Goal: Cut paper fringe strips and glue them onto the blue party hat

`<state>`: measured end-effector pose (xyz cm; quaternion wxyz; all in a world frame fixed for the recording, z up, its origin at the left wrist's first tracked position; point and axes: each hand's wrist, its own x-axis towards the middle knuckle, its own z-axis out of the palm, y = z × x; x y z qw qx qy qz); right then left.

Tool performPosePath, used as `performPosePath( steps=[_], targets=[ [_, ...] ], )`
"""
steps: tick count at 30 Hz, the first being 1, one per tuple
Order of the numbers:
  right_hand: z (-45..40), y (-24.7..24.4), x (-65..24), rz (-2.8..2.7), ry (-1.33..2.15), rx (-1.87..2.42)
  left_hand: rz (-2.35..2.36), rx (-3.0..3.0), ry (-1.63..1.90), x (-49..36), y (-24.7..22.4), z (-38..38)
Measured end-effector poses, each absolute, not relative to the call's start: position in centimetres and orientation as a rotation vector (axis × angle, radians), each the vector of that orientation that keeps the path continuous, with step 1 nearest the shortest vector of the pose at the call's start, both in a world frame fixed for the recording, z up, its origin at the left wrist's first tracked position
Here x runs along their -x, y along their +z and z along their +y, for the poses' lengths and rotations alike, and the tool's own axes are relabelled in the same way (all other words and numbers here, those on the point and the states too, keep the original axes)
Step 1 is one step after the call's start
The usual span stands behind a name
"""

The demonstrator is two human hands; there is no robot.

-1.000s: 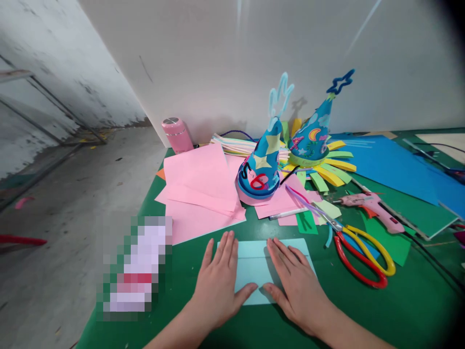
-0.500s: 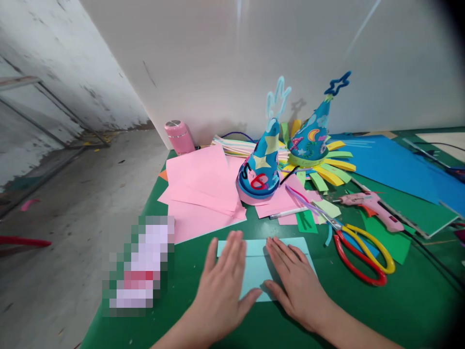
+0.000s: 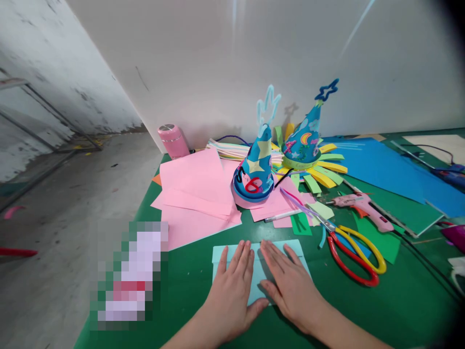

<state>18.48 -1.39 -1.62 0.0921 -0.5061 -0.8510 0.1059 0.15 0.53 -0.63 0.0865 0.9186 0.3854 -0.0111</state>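
Note:
A light blue sheet of paper (image 3: 257, 271) lies on the green table, with a folded strip along its far edge. My left hand (image 3: 234, 286) rests flat on its left part, fingers stretched out and pointing away from me. On the right part, my right hand (image 3: 286, 281) also lies flat, its fingertips on the folded strip. The two hands are close together, thumbs nearly meeting near the sheet's near edge. Neither hand grips anything. Parts of the sheet are hidden under both palms.
Pink papers (image 3: 196, 189) lie at the back left beside a pink bottle (image 3: 173, 141). Two decorated cone hats (image 3: 259, 160) stand behind the sheet. Scissors (image 3: 354, 257) and a pink glue gun (image 3: 366, 206) lie right, near blue sheets (image 3: 381, 167). A blurred patch covers something at left.
My left hand has moved slightly right over the sheet, uncovering more of its left end. The view has shifted a little, so the objects behind appear further left and slightly lower.

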Motion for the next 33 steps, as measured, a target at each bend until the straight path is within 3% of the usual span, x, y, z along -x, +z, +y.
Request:
performPosePath(
  steps=[14,25,33],
  targets=[
    [-1.7,-2.2,-23.7,-2.353,0.010,1.741,1.156,-2.755,-0.012,-0.3,-0.5,0.6],
    [4.3,1.9,-21.6,-2.504,0.479,1.641,1.371,-2.592,0.184,-0.2,0.3,1.7],
    [4.3,2.8,-21.6,-2.562,0.524,1.556,1.156,-2.621,-0.059,-0.7,3.9,6.9]
  ],
)
